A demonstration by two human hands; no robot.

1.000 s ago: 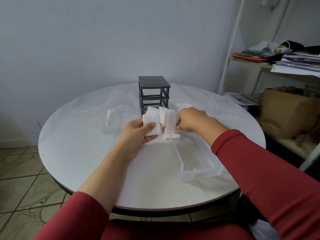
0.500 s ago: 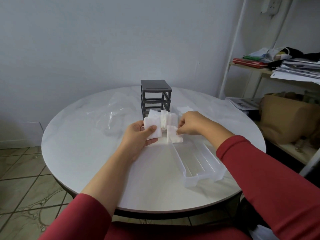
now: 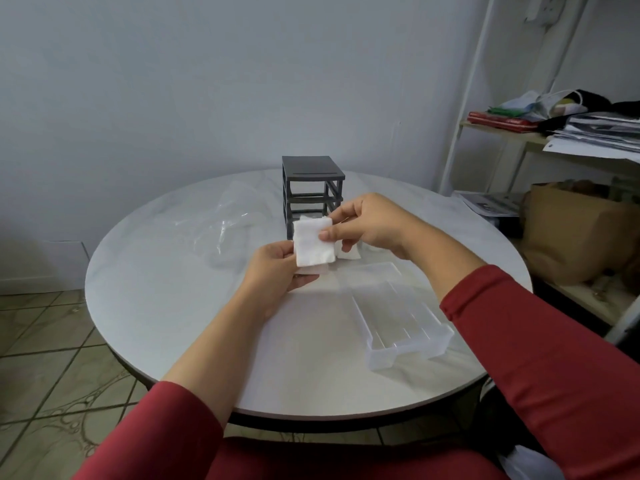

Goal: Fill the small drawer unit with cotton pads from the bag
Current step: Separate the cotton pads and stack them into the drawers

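At frame centre, the left hand (image 3: 277,271) grips a stack of square white cotton pads (image 3: 313,245), fingers curled beneath and thumb on its left edge. The right hand (image 3: 367,223) pinches the stack's right edge between thumb and forefinger. They are held above a round, marble-patterned white table (image 3: 173,289). A crumpled clear plastic bag (image 3: 221,230) lies centre-left and a translucent ribbed drawer (image 3: 405,323) lower right. The dark grey drawer unit (image 3: 311,188) stands behind the hands, its slots open. A few loose pads (image 3: 349,254) lie under the right hand.
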